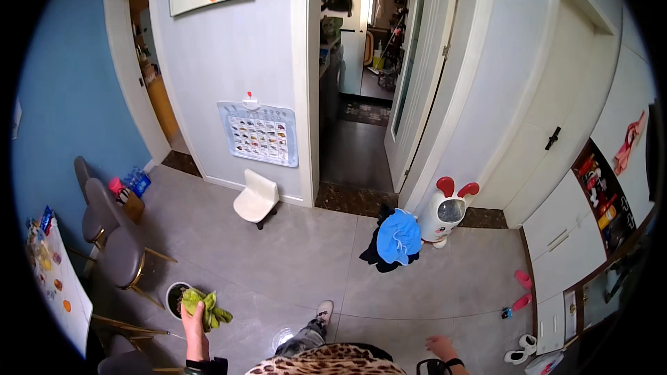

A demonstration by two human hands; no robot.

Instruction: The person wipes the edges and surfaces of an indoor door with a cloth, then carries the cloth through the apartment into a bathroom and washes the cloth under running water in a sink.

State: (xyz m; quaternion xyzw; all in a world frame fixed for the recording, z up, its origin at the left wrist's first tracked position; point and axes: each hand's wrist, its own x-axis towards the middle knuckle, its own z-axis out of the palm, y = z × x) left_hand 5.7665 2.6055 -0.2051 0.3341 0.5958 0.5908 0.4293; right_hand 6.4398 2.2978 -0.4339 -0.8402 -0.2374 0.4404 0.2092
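My left hand (pixel 195 317) grips a crumpled yellow-green cloth (pixel 209 306), its loose end hanging to the right. Just behind the cloth is a round white container (pixel 171 304) on the floor; the cloth partly covers its opening, and its dark contents are not clear. My right hand (pixel 442 347) is low at the right of my body, its fingers loosely bent with nothing visible in them. Beside that wrist shows a black loop-shaped thing (pixel 430 366), partly cut off by the frame, and I cannot tell what it is.
Grey chairs (pixel 122 250) and a white table (pixel 65 286) bearing several items stand left. Ahead are a small white child's chair (pixel 258 198), a blue garment (pixel 398 237) on a dark heap and a rabbit-shaped bin (pixel 443 219). Pink slippers (pixel 522 302) lie by the right cabinet (pixel 563 245).
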